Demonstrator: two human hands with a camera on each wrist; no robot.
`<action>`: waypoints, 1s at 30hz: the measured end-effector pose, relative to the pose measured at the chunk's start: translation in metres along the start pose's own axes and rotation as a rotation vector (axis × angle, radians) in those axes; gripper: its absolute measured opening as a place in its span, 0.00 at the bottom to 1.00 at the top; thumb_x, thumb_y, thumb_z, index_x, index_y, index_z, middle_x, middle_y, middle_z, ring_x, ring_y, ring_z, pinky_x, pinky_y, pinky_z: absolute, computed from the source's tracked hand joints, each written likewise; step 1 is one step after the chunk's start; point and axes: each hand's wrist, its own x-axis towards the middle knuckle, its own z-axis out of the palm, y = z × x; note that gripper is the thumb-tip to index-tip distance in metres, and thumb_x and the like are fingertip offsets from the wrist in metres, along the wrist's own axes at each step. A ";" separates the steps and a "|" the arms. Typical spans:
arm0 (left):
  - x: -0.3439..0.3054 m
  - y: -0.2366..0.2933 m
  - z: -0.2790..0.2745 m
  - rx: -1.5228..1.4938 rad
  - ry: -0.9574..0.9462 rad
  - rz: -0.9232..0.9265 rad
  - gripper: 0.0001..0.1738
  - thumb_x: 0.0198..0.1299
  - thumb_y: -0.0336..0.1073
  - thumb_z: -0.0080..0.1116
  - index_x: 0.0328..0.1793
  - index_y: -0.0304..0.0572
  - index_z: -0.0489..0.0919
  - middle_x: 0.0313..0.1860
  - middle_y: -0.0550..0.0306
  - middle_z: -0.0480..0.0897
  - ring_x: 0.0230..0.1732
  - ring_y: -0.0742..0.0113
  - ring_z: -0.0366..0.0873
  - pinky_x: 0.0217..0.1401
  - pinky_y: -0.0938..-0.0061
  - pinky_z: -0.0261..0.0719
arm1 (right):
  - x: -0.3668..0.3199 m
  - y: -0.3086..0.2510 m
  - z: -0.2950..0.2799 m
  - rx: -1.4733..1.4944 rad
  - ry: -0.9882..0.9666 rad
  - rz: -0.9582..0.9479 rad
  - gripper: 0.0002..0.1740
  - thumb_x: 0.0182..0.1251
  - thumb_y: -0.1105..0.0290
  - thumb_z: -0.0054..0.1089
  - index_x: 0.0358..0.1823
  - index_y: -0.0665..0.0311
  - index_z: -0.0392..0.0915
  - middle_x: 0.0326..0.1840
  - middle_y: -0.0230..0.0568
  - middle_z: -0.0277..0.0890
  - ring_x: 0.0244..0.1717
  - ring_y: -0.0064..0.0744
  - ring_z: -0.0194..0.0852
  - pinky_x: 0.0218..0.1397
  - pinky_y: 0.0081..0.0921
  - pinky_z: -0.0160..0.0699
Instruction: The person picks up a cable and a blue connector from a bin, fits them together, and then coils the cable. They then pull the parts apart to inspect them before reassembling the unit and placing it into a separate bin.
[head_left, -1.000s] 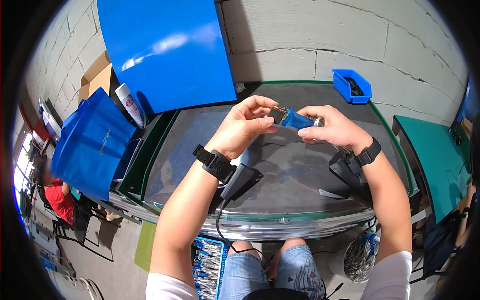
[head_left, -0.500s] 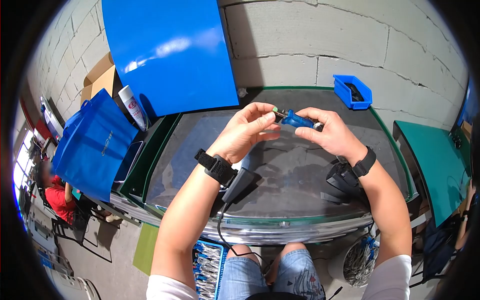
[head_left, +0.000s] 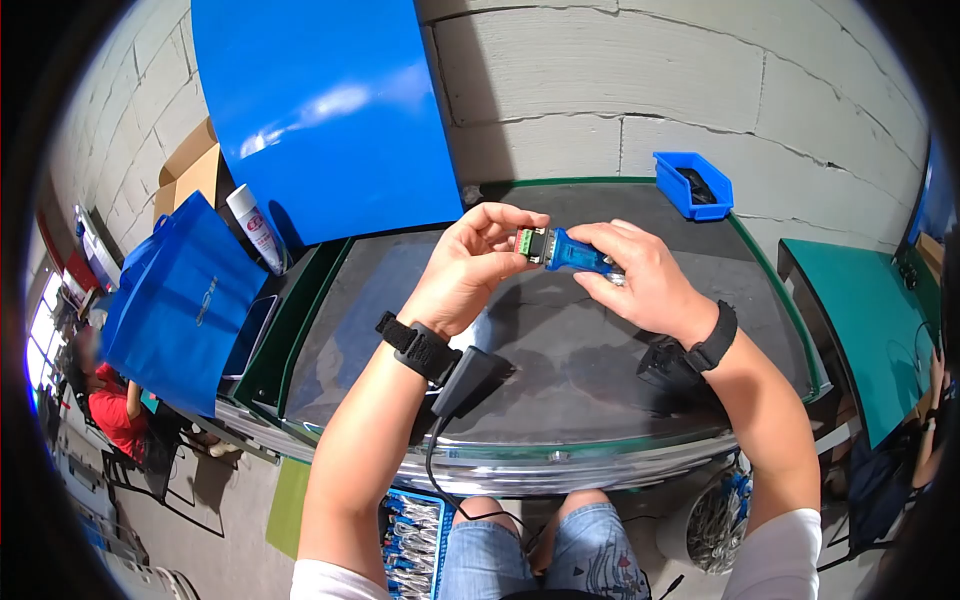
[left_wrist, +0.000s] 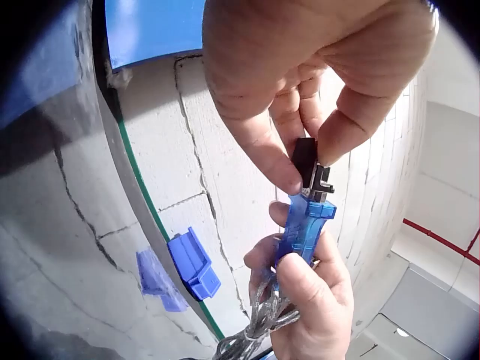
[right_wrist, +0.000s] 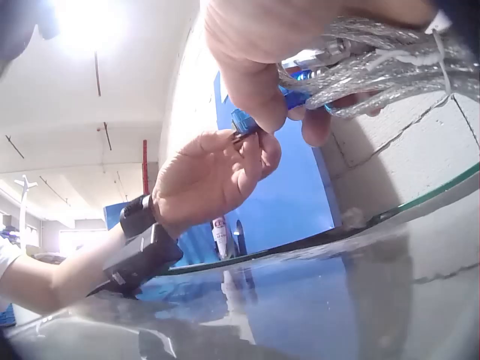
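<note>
My right hand [head_left: 640,275] grips a translucent blue connector [head_left: 580,256], its bundled grey cable [left_wrist: 262,319] hanging below the fingers in the left wrist view. Against the connector's end sits a small black piece with a green terminal block [head_left: 526,242], pinched between thumb and fingers of my left hand [head_left: 462,265]. From the left wrist, the black piece [left_wrist: 304,159] meets the blue connector [left_wrist: 304,225] at its metal edge; whether they are fully joined I cannot tell. Both hands are held above the dark tabletop [head_left: 560,380].
A blue bin [head_left: 700,190] with black items stands at the back right. At left are a blue bag [head_left: 185,300], a spray can [head_left: 256,228] and a cardboard box [head_left: 190,165]. Below the table edge are a crate of cables [head_left: 445,545] and a bucket [head_left: 680,535].
The connector and small piece have turned, so the green terminal block now shows. Both hands have shifted slightly left and downward in the head view.
</note>
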 end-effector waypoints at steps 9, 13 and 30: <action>-0.001 -0.001 0.000 -0.013 0.031 -0.116 0.20 0.53 0.28 0.64 0.52 0.40 0.73 0.44 0.60 0.78 0.46 0.72 0.78 0.52 0.71 0.79 | -0.001 0.004 0.002 -0.113 0.033 -0.070 0.21 0.48 0.75 0.63 0.47 0.62 0.72 0.35 0.43 0.73 0.36 0.46 0.72 0.39 0.36 0.73; -0.003 0.001 0.003 0.035 0.040 -0.053 0.20 0.52 0.28 0.64 0.52 0.41 0.73 0.42 0.60 0.78 0.43 0.72 0.77 0.49 0.72 0.81 | -0.001 0.001 0.003 0.033 -0.002 -0.001 0.20 0.52 0.73 0.62 0.48 0.63 0.71 0.37 0.45 0.74 0.35 0.50 0.75 0.37 0.37 0.74; -0.002 0.002 0.003 0.026 -0.048 -0.014 0.24 0.47 0.28 0.68 0.52 0.40 0.74 0.44 0.58 0.78 0.46 0.68 0.77 0.50 0.68 0.80 | -0.001 -0.002 0.003 0.072 -0.015 0.014 0.21 0.55 0.65 0.64 0.48 0.62 0.70 0.36 0.48 0.77 0.35 0.51 0.77 0.37 0.36 0.75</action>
